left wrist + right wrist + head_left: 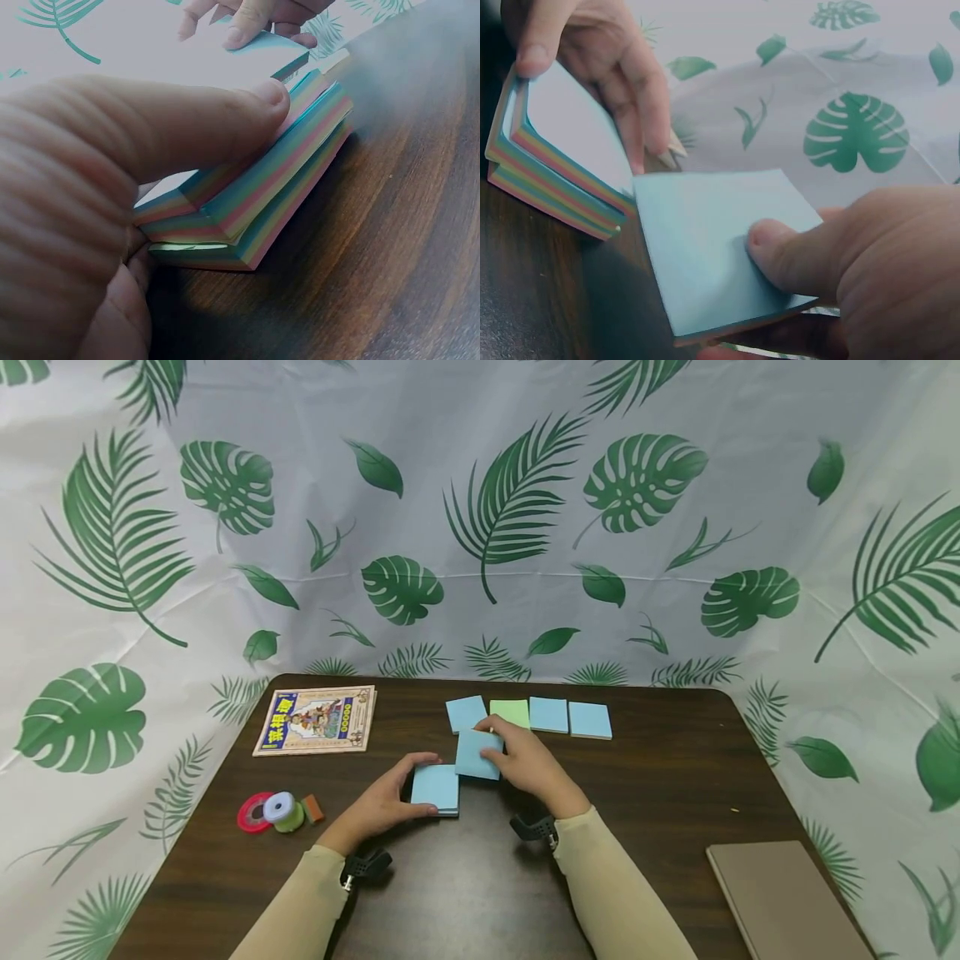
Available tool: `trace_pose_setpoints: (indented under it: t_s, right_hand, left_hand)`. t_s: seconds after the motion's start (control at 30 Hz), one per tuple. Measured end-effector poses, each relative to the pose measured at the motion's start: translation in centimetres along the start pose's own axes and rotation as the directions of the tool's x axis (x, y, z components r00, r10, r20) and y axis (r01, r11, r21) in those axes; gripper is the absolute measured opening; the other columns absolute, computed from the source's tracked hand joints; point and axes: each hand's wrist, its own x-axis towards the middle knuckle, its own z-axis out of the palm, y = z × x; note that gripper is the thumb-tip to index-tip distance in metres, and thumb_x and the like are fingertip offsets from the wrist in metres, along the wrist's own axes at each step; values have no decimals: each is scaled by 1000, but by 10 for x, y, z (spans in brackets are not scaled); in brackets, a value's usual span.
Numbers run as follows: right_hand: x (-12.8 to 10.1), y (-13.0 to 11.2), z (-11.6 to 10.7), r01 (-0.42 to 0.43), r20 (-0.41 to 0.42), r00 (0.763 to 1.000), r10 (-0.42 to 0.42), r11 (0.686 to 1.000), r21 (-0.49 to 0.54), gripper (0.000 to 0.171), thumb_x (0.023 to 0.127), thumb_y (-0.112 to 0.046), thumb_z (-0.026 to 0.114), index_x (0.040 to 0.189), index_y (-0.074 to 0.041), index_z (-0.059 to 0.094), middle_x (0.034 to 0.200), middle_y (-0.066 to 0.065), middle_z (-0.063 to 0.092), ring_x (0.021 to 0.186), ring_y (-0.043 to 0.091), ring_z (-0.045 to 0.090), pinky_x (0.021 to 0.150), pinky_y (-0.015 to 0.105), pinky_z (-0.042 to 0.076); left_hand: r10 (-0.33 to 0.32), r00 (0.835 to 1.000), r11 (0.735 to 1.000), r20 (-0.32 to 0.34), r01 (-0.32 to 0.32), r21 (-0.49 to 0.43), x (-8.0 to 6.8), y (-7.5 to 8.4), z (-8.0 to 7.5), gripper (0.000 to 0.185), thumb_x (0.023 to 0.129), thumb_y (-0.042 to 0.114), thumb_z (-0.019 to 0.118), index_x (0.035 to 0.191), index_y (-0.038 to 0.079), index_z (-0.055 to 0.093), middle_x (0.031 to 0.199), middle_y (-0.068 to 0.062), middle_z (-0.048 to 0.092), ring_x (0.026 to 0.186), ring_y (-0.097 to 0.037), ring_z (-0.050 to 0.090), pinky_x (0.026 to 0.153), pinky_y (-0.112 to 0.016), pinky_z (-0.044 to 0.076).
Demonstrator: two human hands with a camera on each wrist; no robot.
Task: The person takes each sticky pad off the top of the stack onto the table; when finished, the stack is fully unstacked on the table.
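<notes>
Head view shows a booklet (316, 720) far left, tape rolls (273, 811) near left, and four pads (589, 720) in a far row. Left hand (382, 806) grips the rainbow-edged note stack (435, 788) at the worktop's (660, 777) centre. Right hand (528, 764) pinches a blue pad (477, 753) just beside it.

Two bare hands, long beige sleeves

The left hand (390, 802) and right hand (528, 764) emerge from close-fitting, pale beige sleeves (622, 902) reaching the wrists. A small black clamp-like camera mount (534, 829) with ridged parts sits at each cuff.

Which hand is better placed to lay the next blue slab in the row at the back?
Probably the right hand: it already pinches the blue slab beside the row, while the left hand grips the pad.
</notes>
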Motion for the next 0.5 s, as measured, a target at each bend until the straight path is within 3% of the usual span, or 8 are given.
trace_pose_setpoints:
  t_s: [0.13,0.2,0.27,0.37,0.5]
  right_hand:
    - [0,3,-2,-37,-32,999,35,998,-42,37,106,-22,75,141,-25,63,102,4,72,77,21,57,83,45,51]
    - [0,4,-3,-63,-33,998,61,995,-80,37,105,-22,76,140,-25,64,107,6,74,84,23,63,87,47,53]
    - [1,6,-3,-86,-26,996,83,990,-110,35,104,-21,77,138,-23,66,122,7,76,102,26,71,95,50,56]
    - [1,8,-1,-112,-36,994,108,981,-158,34,102,-18,78,134,-20,68,141,7,72,127,30,69,105,53,55]
    - [2,11,3,-134,-63,990,122,966,-220,34,99,-14,81,131,-16,69,125,10,70,115,32,68,99,52,55]
  left_hand:
    - [3,1000,1000,1,-3,1,0,0,0,82,89,35,93,158,27,50,161,1,57,141,-23,55,117,-51,42]
    - [1,1000,1000,2,-1,0,0,0,0,81,89,35,93,157,28,51,161,1,57,137,-23,56,115,-48,43]
    - [0,1000,1000,3,0,-2,0,0,0,81,89,35,93,158,27,51,160,1,57,134,-23,57,113,-46,44]
    - [1,1000,1000,4,-1,-2,0,1,0,81,89,35,93,158,26,51,160,1,57,132,-22,57,112,-47,45]
    - [0,1000,1000,1,0,7,-1,1,0,81,89,35,93,158,28,51,160,0,57,130,-22,58,111,-46,45]
